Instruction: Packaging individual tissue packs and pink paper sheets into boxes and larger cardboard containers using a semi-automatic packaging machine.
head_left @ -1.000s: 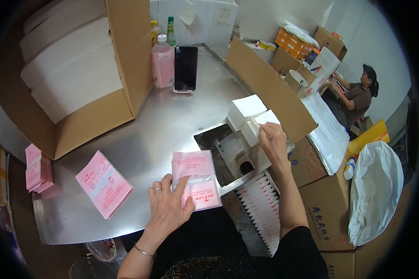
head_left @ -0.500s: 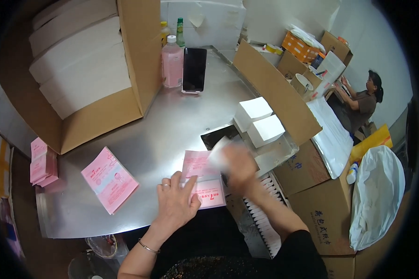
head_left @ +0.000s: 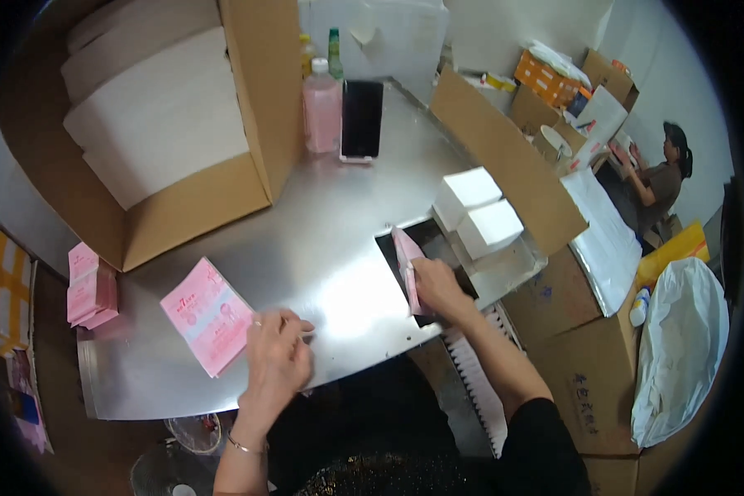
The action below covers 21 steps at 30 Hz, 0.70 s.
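Note:
My right hand (head_left: 440,291) grips a pink-and-white packet (head_left: 407,264), held on edge over the dark rectangular opening (head_left: 426,240) in the metal table. Its fingers wrap the packet's right side, so part of it is hidden. Beside the right edge of a flat stack of pink printed packets (head_left: 208,318) is my left hand (head_left: 279,347). Its fingers are loosely bent and apart, slightly blurred, with nothing visible in them. Two white blocks of folded paper (head_left: 489,230) stand just beyond the opening.
A large open carton (head_left: 198,231) of white paper blocks fills the far left. More pink packets (head_left: 93,289) are piled below it. A phone (head_left: 361,120) stands beside a pink bottle (head_left: 321,107). Cartons (head_left: 595,388) and a white bag (head_left: 682,355) crowd the right. A person (head_left: 657,182) sits beyond.
The packet that lay before me has left the tabletop; a pink packet is now in my right hand over the opening. My left hand has moved left to the stack. The view has shifted slightly.

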Tool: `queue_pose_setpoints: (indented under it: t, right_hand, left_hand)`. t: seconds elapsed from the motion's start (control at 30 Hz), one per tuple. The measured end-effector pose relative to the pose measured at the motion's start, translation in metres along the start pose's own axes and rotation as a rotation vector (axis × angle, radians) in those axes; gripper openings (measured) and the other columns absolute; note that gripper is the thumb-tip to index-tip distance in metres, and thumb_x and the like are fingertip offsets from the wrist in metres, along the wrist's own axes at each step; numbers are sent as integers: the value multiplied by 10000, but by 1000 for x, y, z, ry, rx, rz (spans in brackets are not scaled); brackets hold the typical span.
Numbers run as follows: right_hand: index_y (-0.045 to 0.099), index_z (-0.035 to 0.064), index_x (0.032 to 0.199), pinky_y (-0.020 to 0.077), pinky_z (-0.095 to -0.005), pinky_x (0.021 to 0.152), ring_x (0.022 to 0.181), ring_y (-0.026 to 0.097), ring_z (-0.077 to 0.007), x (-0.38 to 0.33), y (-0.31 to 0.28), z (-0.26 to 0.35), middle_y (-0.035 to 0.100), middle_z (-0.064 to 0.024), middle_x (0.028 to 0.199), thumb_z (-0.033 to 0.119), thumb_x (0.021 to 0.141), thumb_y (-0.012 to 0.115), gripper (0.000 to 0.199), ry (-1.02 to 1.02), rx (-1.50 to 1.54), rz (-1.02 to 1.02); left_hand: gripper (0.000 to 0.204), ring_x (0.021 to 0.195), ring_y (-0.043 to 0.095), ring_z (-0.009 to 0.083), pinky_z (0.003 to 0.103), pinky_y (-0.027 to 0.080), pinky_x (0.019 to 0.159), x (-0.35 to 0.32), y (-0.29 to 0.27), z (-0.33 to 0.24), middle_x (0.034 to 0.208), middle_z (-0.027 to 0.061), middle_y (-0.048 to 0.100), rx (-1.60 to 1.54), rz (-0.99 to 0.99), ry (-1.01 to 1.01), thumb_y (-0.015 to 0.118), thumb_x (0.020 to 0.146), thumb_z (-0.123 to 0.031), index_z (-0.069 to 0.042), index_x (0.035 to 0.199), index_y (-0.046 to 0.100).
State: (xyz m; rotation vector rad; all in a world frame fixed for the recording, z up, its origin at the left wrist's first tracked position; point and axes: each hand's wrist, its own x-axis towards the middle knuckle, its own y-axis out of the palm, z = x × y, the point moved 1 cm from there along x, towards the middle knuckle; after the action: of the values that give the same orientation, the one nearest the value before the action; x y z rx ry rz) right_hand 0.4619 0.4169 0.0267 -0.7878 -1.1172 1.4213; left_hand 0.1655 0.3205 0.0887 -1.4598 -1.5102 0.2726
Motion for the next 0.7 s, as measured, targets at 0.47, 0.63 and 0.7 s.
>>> queue_pose_setpoints:
  t: [0.47,0.63,0.7]
  right_hand:
    - [655,22,835,415,-433,778,887,557,-302,-5,-84,-46,576,-127,855,164,870,637,148,47,-379,-628]
    - [703,-7,922,458,-460,780,878,586,-328,-10,-90,-54,635,-139,875,106,881,628,142,56,-183,-598]
    - [704,-7,945,464,-454,792,881,589,-333,-9,-96,-52,643,-152,891,80,867,624,141,49,-176,-586]
  left_hand:
    - [160,982,522,343,474,363,955,-18,-53,50,955,152,571,369,-86,-279,580,839,-35,-40,998,561]
    - [303,947,509,356,449,386,818,3,21,-8,978,158,532,7,170,123,644,731,22,-41,1021,585]
    - [299,916,504,326,435,380,788,6,42,-18,956,146,530,100,157,138,658,753,17,-34,1040,591]
